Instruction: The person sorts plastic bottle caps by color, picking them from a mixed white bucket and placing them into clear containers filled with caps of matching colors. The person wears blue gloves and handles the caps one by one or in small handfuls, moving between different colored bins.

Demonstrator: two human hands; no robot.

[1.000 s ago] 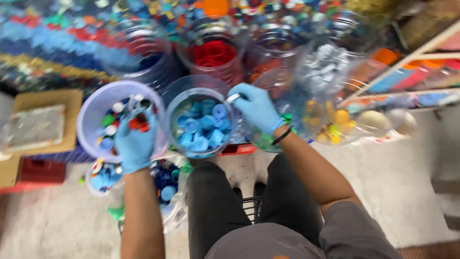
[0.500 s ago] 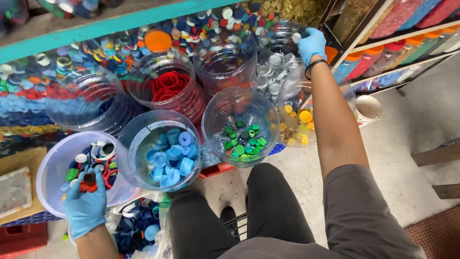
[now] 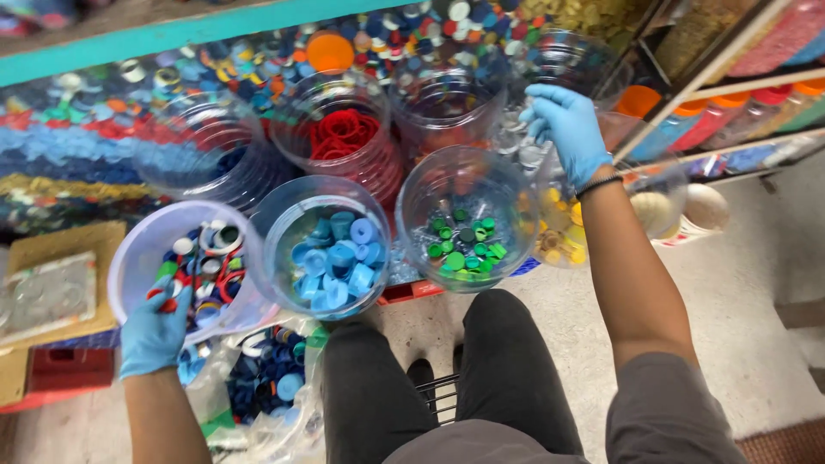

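Mixed plastic bottle caps (image 3: 199, 258) sit in the pale round tub (image 3: 129, 258) where your left hand (image 3: 155, 331) pinches a red piece; your right hand (image 3: 567, 129) hovers, fingers loosely spread, over the clear jars (image 3: 464, 215); judging by the tub, plenty remains unsorted

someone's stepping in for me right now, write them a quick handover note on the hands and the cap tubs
Left hand, gloved, rests in the tub of mixed caps; what it grips is hidden.
Right hand, gloved, is raised over the far right jars, fingers curled; contents unclear.
Sorted already: blue caps tub, green caps jar, red rings jar, yellow caps jar.
Left: many mixed caps in the tub, plus a bag of blue caps by the knees.
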